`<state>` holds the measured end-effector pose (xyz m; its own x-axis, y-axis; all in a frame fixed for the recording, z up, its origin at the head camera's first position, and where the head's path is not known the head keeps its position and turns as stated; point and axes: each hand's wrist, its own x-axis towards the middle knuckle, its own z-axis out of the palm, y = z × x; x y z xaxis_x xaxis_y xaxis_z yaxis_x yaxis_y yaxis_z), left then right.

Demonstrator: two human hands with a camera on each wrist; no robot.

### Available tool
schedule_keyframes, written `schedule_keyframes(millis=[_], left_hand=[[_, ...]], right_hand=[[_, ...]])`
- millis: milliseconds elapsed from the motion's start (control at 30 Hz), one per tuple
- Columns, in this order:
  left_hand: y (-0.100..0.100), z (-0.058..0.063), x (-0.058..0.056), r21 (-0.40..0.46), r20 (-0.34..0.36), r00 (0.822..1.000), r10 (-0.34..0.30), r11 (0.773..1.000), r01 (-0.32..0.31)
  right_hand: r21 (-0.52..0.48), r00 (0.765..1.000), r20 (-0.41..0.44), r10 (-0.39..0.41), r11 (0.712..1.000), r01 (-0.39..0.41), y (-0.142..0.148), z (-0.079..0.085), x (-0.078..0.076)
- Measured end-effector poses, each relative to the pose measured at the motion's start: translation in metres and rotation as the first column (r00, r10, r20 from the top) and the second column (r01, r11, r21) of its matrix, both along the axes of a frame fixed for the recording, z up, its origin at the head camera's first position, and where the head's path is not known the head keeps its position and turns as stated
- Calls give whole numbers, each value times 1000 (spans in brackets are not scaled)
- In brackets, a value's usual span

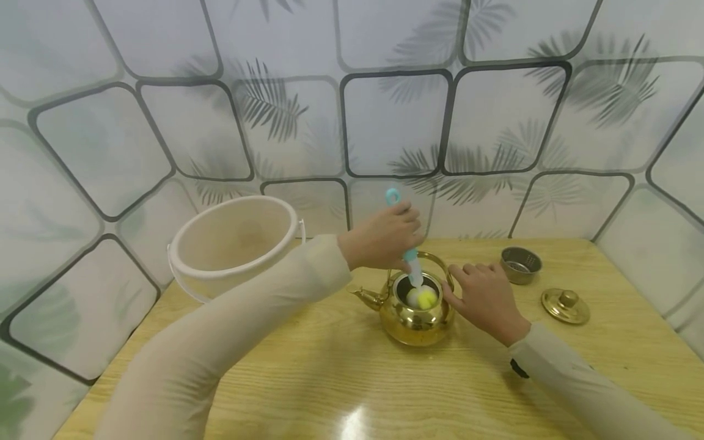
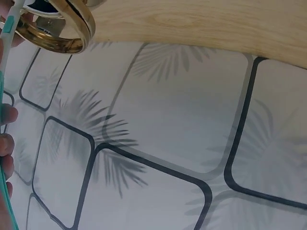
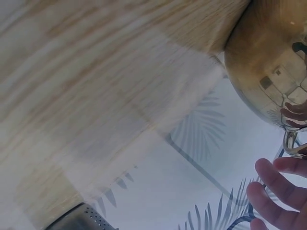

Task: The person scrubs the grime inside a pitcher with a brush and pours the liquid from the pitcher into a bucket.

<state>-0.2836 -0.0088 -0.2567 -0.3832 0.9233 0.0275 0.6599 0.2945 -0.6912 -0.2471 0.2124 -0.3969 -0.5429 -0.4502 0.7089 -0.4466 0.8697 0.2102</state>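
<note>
The left hand [image 1: 382, 237]'s fingers are gripping a blue plastic brush [image 1: 410, 255], its head sitting inside a rounded, glossy golden kettle [image 1: 415, 327] at centre frame. The right hand [image 1: 486, 299] is touching the kettle, whether pinching I cannot tell. Right of frame, a knobbed lid [image 1: 565, 313] is lying.

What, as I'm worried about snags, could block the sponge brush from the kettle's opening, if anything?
Nothing visible: the lid lies aside; the sponge brush, in the left hand, has its head in the mouth of the kettle.
</note>
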Motion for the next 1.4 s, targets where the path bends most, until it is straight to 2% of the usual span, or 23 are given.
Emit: schedule_keyframes(millis=[367, 533, 800, 1033, 1400], left_hand=[[1, 6, 5, -88, -54, 998, -29, 996, 24], [0, 9, 5, -127, -65, 997, -31, 992, 23], [-4, 14, 2, -126, -58, 998, -15, 992, 7], [-2, 14, 2, -128, -112, 993, -26, 992, 11], [4, 18, 3, -147, -181, 984, -4, 989, -23]], right_hand=[[4, 999, 37, -24, 1000, 24, 1, -3, 2], [-2, 1000, 21, -13, 1000, 13, 0, -3, 2], [-6, 1000, -17, -5, 1000, 5, -2, -1, 1], [18, 1000, -19, -16, 1000, 16, -2, -1, -1], [40, 1000, -3, -25, 999, 25, -3, -2, 0]])
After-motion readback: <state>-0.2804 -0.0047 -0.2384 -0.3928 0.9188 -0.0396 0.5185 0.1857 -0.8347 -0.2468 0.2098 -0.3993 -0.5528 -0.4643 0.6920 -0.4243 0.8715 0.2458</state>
